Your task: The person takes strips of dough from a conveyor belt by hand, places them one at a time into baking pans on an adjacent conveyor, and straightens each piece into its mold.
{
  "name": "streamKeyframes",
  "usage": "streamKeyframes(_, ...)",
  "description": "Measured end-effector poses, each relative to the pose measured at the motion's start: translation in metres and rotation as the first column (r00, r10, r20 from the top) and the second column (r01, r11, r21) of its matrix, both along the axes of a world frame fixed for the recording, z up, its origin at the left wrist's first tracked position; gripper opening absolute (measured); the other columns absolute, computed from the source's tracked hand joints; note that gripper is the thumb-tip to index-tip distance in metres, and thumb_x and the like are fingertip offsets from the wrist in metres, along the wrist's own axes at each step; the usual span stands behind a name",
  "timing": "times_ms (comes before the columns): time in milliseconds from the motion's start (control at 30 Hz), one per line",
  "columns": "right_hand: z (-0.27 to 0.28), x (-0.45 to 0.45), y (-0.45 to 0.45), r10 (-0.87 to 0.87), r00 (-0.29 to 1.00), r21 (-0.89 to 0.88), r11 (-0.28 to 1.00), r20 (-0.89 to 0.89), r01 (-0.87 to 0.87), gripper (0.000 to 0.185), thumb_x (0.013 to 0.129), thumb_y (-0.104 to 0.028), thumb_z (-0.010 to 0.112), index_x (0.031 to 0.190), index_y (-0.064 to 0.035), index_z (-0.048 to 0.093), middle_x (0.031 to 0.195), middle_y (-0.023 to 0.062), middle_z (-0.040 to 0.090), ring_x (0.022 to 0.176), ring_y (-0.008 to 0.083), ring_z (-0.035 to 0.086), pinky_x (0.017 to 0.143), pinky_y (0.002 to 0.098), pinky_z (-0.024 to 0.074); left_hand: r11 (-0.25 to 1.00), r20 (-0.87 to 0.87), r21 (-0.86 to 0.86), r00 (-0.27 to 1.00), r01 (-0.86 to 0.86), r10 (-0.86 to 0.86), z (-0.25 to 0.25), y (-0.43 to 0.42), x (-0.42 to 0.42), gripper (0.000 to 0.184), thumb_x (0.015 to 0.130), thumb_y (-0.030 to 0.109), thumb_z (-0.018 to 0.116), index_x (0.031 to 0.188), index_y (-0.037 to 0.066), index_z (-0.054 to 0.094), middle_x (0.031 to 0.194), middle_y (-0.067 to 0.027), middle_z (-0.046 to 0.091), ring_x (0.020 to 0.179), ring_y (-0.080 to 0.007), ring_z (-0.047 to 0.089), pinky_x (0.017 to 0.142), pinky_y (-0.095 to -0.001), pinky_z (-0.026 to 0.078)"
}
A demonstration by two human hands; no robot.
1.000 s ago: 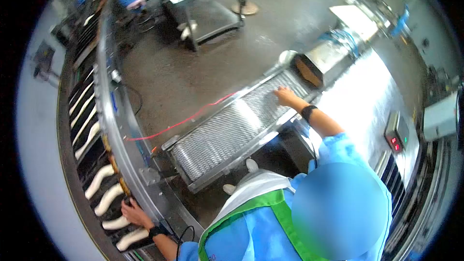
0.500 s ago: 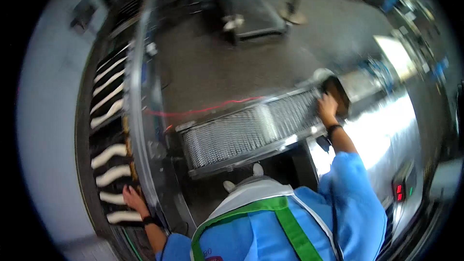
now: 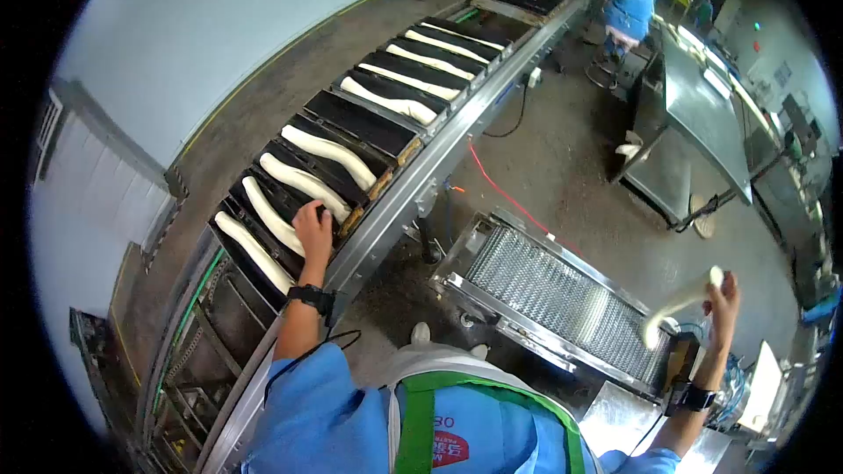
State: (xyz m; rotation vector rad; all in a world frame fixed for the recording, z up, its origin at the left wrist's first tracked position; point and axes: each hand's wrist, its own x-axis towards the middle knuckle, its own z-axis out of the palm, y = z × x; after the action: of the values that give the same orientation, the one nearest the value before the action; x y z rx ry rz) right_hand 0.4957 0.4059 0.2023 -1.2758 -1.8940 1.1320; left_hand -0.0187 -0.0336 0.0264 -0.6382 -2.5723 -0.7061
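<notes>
The right hand (image 3: 724, 298) is grasping a dough strip (image 3: 669, 306) by its upper end. The strip is hanging in a gentle curve near the right end of the mesh conveyor (image 3: 562, 294), looking pale cream, smooth and slender. The left hand (image 3: 313, 230) is resting at the near edge of the black trays (image 3: 362, 125), where similar strips (image 3: 327, 156) are lying; whether it is gripping anything, I cannot tell.
</notes>
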Motion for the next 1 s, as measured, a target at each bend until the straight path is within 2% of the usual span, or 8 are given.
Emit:
streamKeyframes(167, 0.093, -0.12, -0.062, 0.267, 0.874, 0.179, 0.961, -0.406, -0.21, 0.026, 0.072, -0.015, 0.052, 0.093, -0.0012, 0.047, 0.072, 0.0029, 0.049, 0.05, 0.0069, 0.046, 0.041, 0.0165, 0.0362, 0.993, 0.131, 0.08, 0.986, 0.092, -0.102, 0.026, 0.037, 0.015, 0.023, 0.078, 0.021, 0.047, 0.097, 0.008, 0.048, 0.1, -0.0081, 0.047, 0.097, -0.025, 0.04, 0.086, -0.0406, 0.025)
streamKeyframes(300, 0.107, -0.247, -0.097, 0.297, 0.766, 0.103, 0.951, -0.57, -0.293, 0.034, 0.074, -0.021, 0.052, 0.1, -0.0007, 0.044, 0.082, 0.0066, 0.052, 0.064, 0.0107, 0.055, 0.05, 0.0194, 0.0473, 0.978, 0.066, 0.153, 0.986, 0.143, -0.154, 0.037, 0.048, 0.011, 0.021, 0.079, 0.017, 0.048, 0.098, 0.008, 0.047, 0.099, -0.0083, 0.047, 0.097, -0.0256, 0.04, 0.085, -0.0398, 0.026)
streamKeyframes(333, 0.093, -0.284, -0.094, 0.375, 0.79, 0.153, 0.926, -0.484, -0.346, 0.033, 0.076, -0.02, 0.051, 0.101, -0.0003, 0.043, 0.083, 0.0078, 0.053, 0.067, 0.0125, 0.056, 0.054, 0.0217, 0.0487, 0.983, 0.041, 0.141, 0.992, 0.113, -0.12, 0.039, 0.049, 0.01, 0.022, 0.076, 0.016, 0.05, 0.097, 0.009, 0.047, 0.1, -0.008, 0.047, 0.098, -0.0263, 0.039, 0.083, -0.0398, 0.028)
streamKeyframes(500, 0.043, -0.406, -0.134, 0.662, 0.441, -0.192, 0.416, -0.606, -0.889, 0.041, 0.079, -0.016, 0.051, 0.114, -0.0014, 0.036, 0.1, 0.0158, 0.049, 0.081, 0.0192, 0.055, 0.065, 0.0265, 0.0484, 0.991, 0.04, 0.133, 0.999, 0.006, -0.011, 0.035, 0.045, -0.014, 0.023, 0.074, 0.016, 0.053, 0.096, 0.01, 0.047, 0.101, -0.0076, 0.046, 0.1, -0.0268, 0.038, 0.082, -0.0393, 0.031)
streamKeyframes(600, 0.008, -0.414, -0.141, 0.794, 0.467, -0.153, 0.444, -0.388, -0.883, 0.042, 0.078, -0.022, 0.054, 0.113, -0.0008, 0.04, 0.098, 0.0109, 0.052, 0.082, 0.0126, 0.053, 0.064, 0.0224, 0.0443, 0.992, 0.037, 0.12, 0.999, -0.036, 0.032, 0.033, 0.042, -0.022, 0.028, 0.08, 0.028, 0.045, 0.098, 0.007, 0.047, 0.098, -0.0095, 0.047, 0.096, -0.0252, 0.042, 0.085, -0.0397, 0.026)
streamKeyframes(667, -0.007, -0.404, -0.118, 0.973, 0.132, -0.299, 0.071, -0.189, -0.952, 0.042, 0.077, -0.019, 0.057, 0.111, -0.002, 0.042, 0.104, 0.0094, 0.049, 0.089, 0.0145, 0.052, 0.069, 0.0231, 0.0438, 0.995, 0.05, 0.062, 0.996, -0.081, 0.078, 0.027, 0.047, -0.029, 0.027, 0.08, 0.027, 0.046, 0.098, 0.007, 0.047, 0.098, -0.0091, 0.047, 0.096, -0.025, 0.042, 0.086, -0.0398, 0.026)
streamKeyframes(767, -0.051, -0.376, -0.07, 0.908, 0.287, -0.447, 0.129, -0.306, -0.885, 0.035, 0.077, -0.019, 0.056, 0.107, -0.0018, 0.046, 0.101, 0.0066, 0.052, 0.087, 0.0134, 0.052, 0.07, 0.0228, 0.0423, 0.991, 0.105, 0.01, 0.986, -0.134, 0.132, 0.013, 0.063, -0.042, 0.026, 0.073, 0.02, 0.055, 0.097, 0.014, 0.048, 0.101, -0.0053, 0.045, 0.099, -0.028, 0.037, 0.082, -0.042, 0.03)
streamKeyframes(1000, -0.161, -0.257, 0.064, 0.605, 0.791, -0.455, 0.681, -0.092, -0.574, 0.03, 0.077, -0.02, 0.055, 0.1, -0.0012, 0.05, 0.084, 0.0051, 0.056, 0.071, 0.0123, 0.054, 0.057, 0.0223, 0.0422, 0.942, -0.096, -0.315, 0.991, -0.117, 0.091, 0.015, 0.146, -0.123, 0.024, 0.071, 0.016, 0.053, 0.096, 0.015, 0.055, 0.099, -0.0057, 0.049, 0.098, -0.0254, 0.038, 0.079, -0.0472, 0.029)
